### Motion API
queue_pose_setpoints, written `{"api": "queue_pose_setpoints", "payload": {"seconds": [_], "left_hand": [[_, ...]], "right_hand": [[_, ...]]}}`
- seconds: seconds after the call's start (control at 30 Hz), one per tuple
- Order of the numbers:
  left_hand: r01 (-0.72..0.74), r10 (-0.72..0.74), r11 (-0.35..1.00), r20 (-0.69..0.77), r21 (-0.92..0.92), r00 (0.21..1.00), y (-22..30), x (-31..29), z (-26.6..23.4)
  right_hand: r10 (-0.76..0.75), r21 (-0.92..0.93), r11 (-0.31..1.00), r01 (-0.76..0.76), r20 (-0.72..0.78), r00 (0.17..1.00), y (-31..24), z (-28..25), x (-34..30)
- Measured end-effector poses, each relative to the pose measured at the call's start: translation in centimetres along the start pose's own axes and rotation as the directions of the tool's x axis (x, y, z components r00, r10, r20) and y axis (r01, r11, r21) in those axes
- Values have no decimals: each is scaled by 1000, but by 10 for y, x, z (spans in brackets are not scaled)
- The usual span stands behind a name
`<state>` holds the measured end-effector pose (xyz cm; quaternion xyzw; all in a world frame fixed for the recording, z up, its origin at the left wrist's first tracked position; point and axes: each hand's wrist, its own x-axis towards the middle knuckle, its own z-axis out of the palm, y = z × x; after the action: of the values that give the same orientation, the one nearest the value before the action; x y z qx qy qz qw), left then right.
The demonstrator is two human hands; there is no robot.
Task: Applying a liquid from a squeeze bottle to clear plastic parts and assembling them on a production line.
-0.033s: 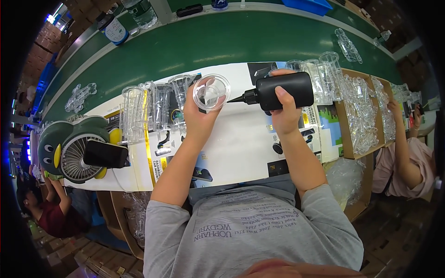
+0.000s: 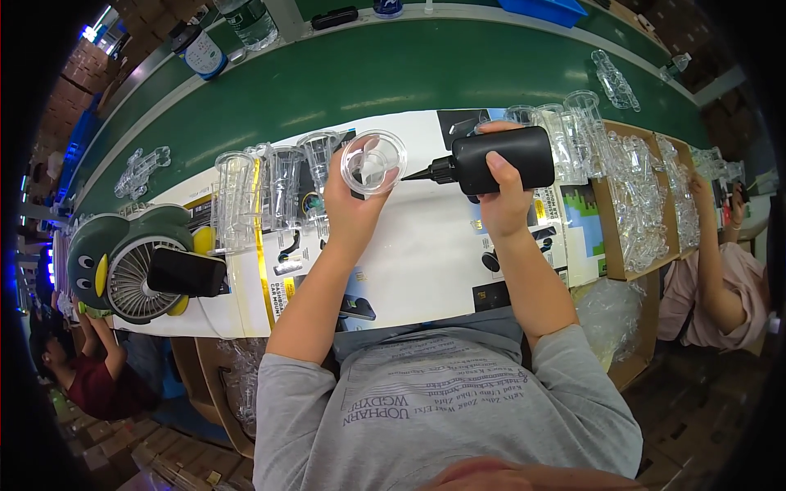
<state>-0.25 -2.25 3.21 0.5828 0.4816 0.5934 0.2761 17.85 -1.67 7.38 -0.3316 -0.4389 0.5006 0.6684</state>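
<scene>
Grey T-shirt (image 2: pixel 458 393) on the person seated tight to the near edge of the surface (image 2: pixel 458 69). Below that edge: open carton (image 2: pixel 192 368) on the left, clear plastic bag (image 2: pixel 610 315) on the right. Printed white sheet (image 2: pixel 417 262) covers the near part of the surface. Near left corner: green penguin-shaped fan (image 2: pixel 135 274), black phone (image 2: pixel 187 272) leaning on its front.

Over the middle of the sheet, the hands are apart, both loaded. Left hand (image 2: pixel 352 214) is wrapped around a clear plastic cup (image 2: pixel 374 166), mouth facing up at the camera. Right hand (image 2: pixel 505 211) is clamped on a black bottle (image 2: pixel 516 151), lying about level, thumb on the near side. Its pointed nozzle (image 2: pixel 420 175) aims left, tip right by the cup's rim; can't tell if they touch.

Upright clear tubes (image 2: pixel 285 188) just left of the left hand; more clear cylinders (image 2: pixel 569 143) right of the bottle. Toward the right end, a cardboard box (image 2: pixel 607 233) full of clear parts (image 2: pixel 643 204); a co-worker (image 2: pixel 712 286) sits beyond it.

Farther out on bare green: one loose clear piece (image 2: pixel 143 173) near the left end, one clear fitting (image 2: pixel 614 82) toward the far right corner. Far edge, left to right: dark-capped bottle (image 2: pixel 201 53), water bottle (image 2: pixel 250 24), black case (image 2: pixel 335 18), blue bin (image 2: pixel 544 10).
</scene>
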Motion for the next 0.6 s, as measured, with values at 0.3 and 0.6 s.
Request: {"api": "queue_pose_setpoints", "payload": {"seconds": [0.3, 0.6], "left_hand": [[-12, 12, 1000, 8, 22, 1000, 1, 1, 1], [-17, 17, 999, 10, 29, 1000, 3, 1, 0]], "right_hand": [[-7, 1, 1000, 7, 10, 1000, -1, 0, 1], [2, 2, 1000, -2, 15, 1000, 0, -1, 1]]}}
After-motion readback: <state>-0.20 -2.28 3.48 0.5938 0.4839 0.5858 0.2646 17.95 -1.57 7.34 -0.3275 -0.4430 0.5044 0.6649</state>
